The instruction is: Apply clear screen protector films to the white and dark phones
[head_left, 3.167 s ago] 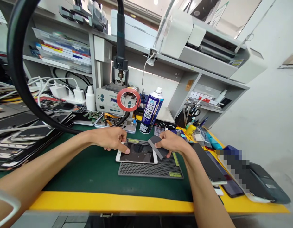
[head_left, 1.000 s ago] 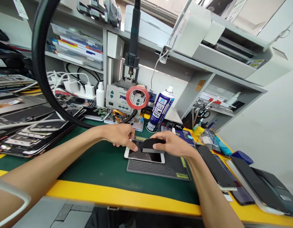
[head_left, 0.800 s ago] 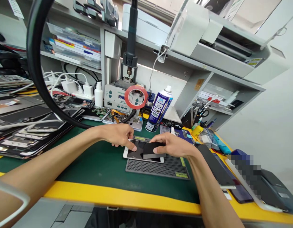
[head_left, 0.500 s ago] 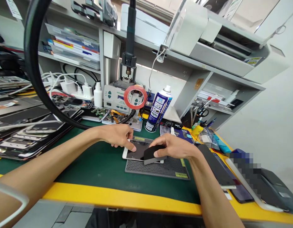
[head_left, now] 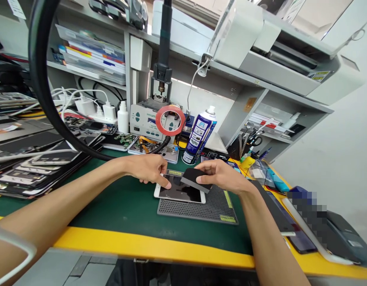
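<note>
— Black pad (head_left: 196,179) had shifted from the near right part of the screen to its far right corner since half a second earlier; right hand (head_left: 220,174) went with it. Left hand (head_left: 150,169) hadn't budged on my feed.
— Grips?
— Right: closed, thumb on the near side, fingers over the far side, pad pinched between and tilted. Left: thumb down on the screen's left end, fingers curled by the far left corner. Couldn't tell if those fingers clamped the edge or just rested there.
— Device position?
— White-framed device (head_left: 180,194) lay screen up on the grey perforated mat (head_left: 198,212), toward its left side, all of it on the green bench mat (head_left: 112,222).
— Progress?
— Partway, my read. Set-up looked done: device placed, steadied, pad in hand. Pad overlapped the corner; contact wasn't clear. Screen was dark with a few faint spots. Nothing marked a finish, so I judged some pad work was left, amount unknown.
— Any writing?
— None I'd swear to. Blue spray can (head_left: 198,137) carried pictograms and fine print. Grey station (head_left: 138,124) behind the red tape roll (head_left: 158,120) had panel lettering, blurred. Yellow label (head_left: 227,219) on the perforated mat: unreadable. Black box (head_left: 214,154): white print, too small. No brand confirmed.
</note>
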`<state>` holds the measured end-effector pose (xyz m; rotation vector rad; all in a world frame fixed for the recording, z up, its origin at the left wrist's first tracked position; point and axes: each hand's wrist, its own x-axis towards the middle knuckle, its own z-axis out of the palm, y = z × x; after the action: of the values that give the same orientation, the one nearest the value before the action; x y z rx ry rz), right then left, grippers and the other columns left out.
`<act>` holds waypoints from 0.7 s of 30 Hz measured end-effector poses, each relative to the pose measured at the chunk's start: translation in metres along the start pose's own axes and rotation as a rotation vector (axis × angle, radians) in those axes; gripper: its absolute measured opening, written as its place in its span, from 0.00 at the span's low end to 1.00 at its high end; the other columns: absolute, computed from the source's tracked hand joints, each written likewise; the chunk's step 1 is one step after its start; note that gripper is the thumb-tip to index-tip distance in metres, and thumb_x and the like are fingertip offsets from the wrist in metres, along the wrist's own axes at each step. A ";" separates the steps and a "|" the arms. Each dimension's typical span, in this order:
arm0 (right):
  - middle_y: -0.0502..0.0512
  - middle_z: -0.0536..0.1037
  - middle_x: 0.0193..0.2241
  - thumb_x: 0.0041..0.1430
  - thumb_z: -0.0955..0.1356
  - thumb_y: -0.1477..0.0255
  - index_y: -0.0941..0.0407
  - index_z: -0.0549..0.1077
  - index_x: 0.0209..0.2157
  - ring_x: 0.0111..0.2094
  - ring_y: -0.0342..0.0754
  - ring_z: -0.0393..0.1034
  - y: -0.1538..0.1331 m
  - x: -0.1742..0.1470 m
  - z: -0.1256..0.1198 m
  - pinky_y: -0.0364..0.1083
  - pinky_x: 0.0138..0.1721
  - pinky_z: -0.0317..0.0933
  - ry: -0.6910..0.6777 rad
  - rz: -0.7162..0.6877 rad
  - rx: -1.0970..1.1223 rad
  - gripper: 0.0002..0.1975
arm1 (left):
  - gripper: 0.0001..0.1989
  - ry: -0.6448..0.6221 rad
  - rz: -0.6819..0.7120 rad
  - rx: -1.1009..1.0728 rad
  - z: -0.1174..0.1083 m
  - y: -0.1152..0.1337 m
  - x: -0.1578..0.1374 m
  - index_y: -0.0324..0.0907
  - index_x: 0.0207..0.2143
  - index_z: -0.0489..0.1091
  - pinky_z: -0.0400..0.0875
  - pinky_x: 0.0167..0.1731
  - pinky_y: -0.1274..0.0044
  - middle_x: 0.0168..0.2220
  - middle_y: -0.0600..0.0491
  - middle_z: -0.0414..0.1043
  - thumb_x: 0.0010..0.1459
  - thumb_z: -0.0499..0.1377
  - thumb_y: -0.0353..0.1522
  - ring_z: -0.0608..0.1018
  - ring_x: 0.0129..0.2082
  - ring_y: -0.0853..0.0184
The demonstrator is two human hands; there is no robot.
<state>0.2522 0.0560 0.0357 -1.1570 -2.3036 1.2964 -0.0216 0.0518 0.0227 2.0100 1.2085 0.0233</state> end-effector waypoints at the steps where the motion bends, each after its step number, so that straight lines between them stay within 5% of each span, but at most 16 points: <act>1: 0.54 0.78 0.33 0.55 0.71 0.63 0.58 0.77 0.43 0.32 0.47 0.70 0.002 0.001 0.001 0.44 0.32 0.63 -0.009 0.007 -0.024 0.16 | 0.25 0.004 0.001 0.002 0.000 0.000 0.000 0.43 0.32 0.63 0.61 0.18 0.78 0.25 0.53 0.69 0.45 0.63 0.53 0.73 0.22 0.66; 14: 0.44 0.61 0.22 0.53 0.72 0.62 0.56 0.73 0.36 0.23 0.41 0.56 -0.001 0.002 0.003 0.40 0.21 0.55 -0.072 0.043 -0.152 0.14 | 0.23 0.009 0.012 -0.022 0.000 0.002 -0.003 0.44 0.31 0.62 0.60 0.17 0.78 0.22 0.55 0.67 0.45 0.64 0.51 0.70 0.20 0.67; 21: 0.44 0.63 0.21 0.51 0.72 0.57 0.55 0.71 0.33 0.22 0.41 0.59 -0.011 -0.002 0.009 0.40 0.19 0.59 -0.135 0.094 -0.045 0.16 | 0.24 0.008 -0.003 -0.007 0.000 0.000 -0.001 0.44 0.32 0.63 0.60 0.17 0.78 0.23 0.54 0.68 0.45 0.64 0.52 0.71 0.20 0.67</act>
<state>0.2427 0.0455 0.0399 -1.2419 -2.4119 1.4029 -0.0223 0.0513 0.0230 2.0037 1.2149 0.0342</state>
